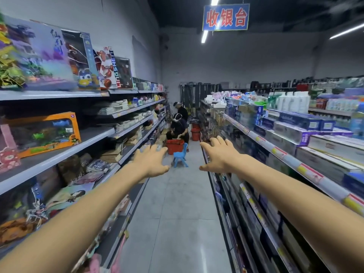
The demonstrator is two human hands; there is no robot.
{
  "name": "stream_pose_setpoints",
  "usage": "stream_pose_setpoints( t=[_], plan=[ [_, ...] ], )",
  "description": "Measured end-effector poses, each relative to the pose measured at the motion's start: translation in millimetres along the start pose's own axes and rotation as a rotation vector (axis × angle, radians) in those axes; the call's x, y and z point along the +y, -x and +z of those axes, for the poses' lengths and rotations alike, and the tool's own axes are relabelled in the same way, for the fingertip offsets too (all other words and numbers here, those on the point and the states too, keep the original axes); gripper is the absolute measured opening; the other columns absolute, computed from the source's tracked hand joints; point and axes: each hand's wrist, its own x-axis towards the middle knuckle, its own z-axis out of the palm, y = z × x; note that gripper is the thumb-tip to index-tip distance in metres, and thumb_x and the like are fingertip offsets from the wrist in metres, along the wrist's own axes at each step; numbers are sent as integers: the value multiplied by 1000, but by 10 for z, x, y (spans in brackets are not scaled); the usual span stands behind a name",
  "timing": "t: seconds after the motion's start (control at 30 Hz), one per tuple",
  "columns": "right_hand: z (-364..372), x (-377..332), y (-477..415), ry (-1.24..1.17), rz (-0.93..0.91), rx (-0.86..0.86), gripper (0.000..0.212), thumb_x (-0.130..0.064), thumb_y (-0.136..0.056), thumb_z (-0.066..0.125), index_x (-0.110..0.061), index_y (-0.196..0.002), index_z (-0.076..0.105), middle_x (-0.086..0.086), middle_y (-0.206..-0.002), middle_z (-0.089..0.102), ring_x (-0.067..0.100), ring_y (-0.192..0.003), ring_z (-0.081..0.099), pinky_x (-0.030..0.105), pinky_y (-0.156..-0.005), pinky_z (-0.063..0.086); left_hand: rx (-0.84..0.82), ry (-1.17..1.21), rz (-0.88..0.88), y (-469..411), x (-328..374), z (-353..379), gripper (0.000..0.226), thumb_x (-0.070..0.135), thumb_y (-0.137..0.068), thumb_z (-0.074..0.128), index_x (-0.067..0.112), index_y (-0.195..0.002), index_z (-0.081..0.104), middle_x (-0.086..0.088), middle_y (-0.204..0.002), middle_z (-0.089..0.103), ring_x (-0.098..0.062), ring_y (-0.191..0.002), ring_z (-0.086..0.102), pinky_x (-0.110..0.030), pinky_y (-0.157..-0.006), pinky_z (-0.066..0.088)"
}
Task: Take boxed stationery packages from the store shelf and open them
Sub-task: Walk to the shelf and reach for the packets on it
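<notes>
Nearest, two bare forearms stretch from 7 and 4 o'clock toward the middle of a shop aisle. The left hand [151,161] is palm down, with fingers spread and slightly bent, and grips nothing. The right hand [217,156] is the same, with fingers fanned and thumb out at 9 o'clock, also holding nothing. Both hands hang over the grey floor [177,213], well apart from each other and touching neither side.

At 9 o'clock the left shelf [98,133] carries an orange toy box [43,133], with blurred packets on the tier below. At 3 o'clock the right shelf [291,160] holds rows of long blue, purple and white boxes [291,133] lying flat, end to end. Further along the left shelf are paper stacks [118,106] that look like notebooks. Motion blur hides which packages are stationery, but all of them are on the shelves, out of either hand.

Just beyond the fingertips, between the hands, a small blue chair [180,157] stands upright on the floor. Behind it is a red basket [175,144], with a crouching person [178,128] bent over it and a second person [182,112] just behind. Red buckets [195,133] stand to their right. At 12 o'clock a blue sign [226,17] with red characters hangs from the ceiling beside a lit tube [204,36].
</notes>
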Motion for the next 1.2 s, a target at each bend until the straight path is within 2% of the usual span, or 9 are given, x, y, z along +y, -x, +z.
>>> stream_pose_setpoints(
  t=[0.13,0.27,0.57,0.7,0.9,1.1,1.2],
  plan=[
    [280,29,-727,8,-11,-14,97,-72,-87,56,-25,-162,16,20,-165,20,42,-154,11,58,-124,16,45,45,39,-783,-320,164,79,56,-90,51,27,-159,27,-11,-157,38,-35,-144,37,-52,-113,40],
    [632,122,-1427,10,-16,-48,96,-71,-89,56,-24,-162,16,19,-164,21,41,-155,10,57,-125,15,13,66,57,-1547,-492,535,78,58,-92,51,28,-160,26,-9,-163,31,-33,-148,34,-53,-112,41],
    [1970,717,-3436,-31,-43,-125,95,-67,-91,58,-21,-163,15,21,-162,23,40,-153,14,56,-124,17,-36,48,103,-3695,-602,1899,76,58,-93,54,26,-157,31,-11,-153,43,-35,-138,46,-49,-108,46],
    [2534,1190,-4712,-67,-67,-134,92,-68,-89,59,-21,-157,22,19,-153,34,40,-147,25,56,-119,26,-120,20,90,-4983,-641,2421,78,62,-90,51,27,-157,31,-11,-157,40,-34,-142,40,-50,-110,43],
    [3054,1865,-6500,-71,-68,-173,87,-61,-91,62,-20,-157,24,19,-150,35,40,-145,28,54,-119,26,-141,30,72,-6795,-596,2831,77,61,-90,52,28,-156,33,-7,-157,42,-33,-143,41,-49,-110,44],
    [3349,2218,-7795,-85,-51,-202,90,-64,-91,61,-22,-160,21,20,-156,31,38,-149,23,54,-119,27,-138,84,78,-8043,-699,3133,79,59,-90,57,26,-157,33,-10,-155,43,-33,-140,44,-49,-108,45],
    [3487,2271,-8503,-84,-39,-213,91,-64,-91,60,-22,-161,20,20,-159,28,38,-150,22,54,-121,25,-164,69,86,-8723,-890,3297,83,64,-90,56,29,-160,27,-11,-160,35,-33,-147,34,-51,-111,42]
  ],
)
